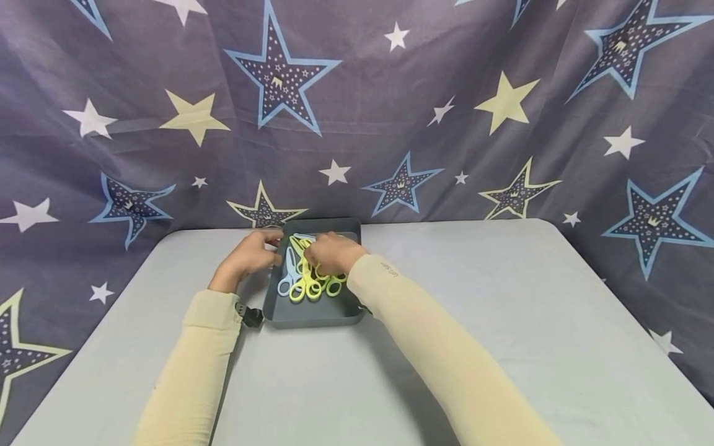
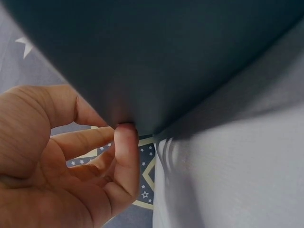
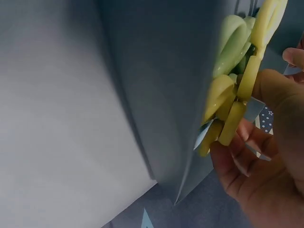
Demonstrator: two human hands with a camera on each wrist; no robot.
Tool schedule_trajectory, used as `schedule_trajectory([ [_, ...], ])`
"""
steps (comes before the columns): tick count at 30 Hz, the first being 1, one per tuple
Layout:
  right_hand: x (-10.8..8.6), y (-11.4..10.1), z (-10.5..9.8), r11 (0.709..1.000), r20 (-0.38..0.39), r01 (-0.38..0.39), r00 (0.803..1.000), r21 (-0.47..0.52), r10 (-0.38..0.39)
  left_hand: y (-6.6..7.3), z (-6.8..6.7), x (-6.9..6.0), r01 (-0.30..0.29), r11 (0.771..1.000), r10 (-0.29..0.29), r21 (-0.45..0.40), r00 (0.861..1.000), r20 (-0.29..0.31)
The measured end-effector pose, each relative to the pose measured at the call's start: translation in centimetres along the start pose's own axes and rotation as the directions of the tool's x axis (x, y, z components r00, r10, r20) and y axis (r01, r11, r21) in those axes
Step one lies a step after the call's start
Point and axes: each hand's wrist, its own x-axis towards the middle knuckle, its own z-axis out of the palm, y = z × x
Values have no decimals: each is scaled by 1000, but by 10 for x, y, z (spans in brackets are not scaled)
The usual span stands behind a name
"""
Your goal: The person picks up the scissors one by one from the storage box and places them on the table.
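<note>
A dark grey tray (image 1: 315, 316) at the table's far side holds several scissors. Yellow scissors (image 1: 305, 286) lie at the middle of the pile, with light blue scissors (image 1: 288, 277) to their left and green-handled scissors (image 1: 334, 286) to their right. My left hand (image 1: 253, 254) grips the tray's left wall, thumb at the rim and a fingertip against the outer side in the left wrist view. Inside the tray, my right hand (image 1: 334, 253) pinches yellow scissors (image 3: 232, 123) between thumb and fingers. Their blades are mostly hidden.
A white-covered table (image 1: 502, 322) stretches around the tray, widest to the right. Behind it hangs a grey-purple cloth (image 1: 357, 105) printed with stars. A small black device (image 1: 252, 317) sits at the left wrist, close to the tray's near left corner.
</note>
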Motion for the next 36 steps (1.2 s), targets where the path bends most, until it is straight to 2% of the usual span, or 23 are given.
schedule_trajectory([
  [6,-5,0,0,998,5,-44,999,-41,45,0,0,-1,21,1000,-21,-11,1000,9],
  [11,-7,2,1,997,1,-65,998,-37,65,-2,0,0,23,1000,-23,-14,1000,6],
  [20,-10,8,0,999,-64,-42,997,-23,40,-2,0,0,17,1000,-16,-21,1000,8],
  [26,-20,11,-4,1000,-101,-22,995,-7,22,-2,1,0,17,999,-17,-28,1000,13],
  [36,-35,25,-8,998,-205,2,979,55,9,-2,1,0,11,1000,-11,-29,1000,12],
])
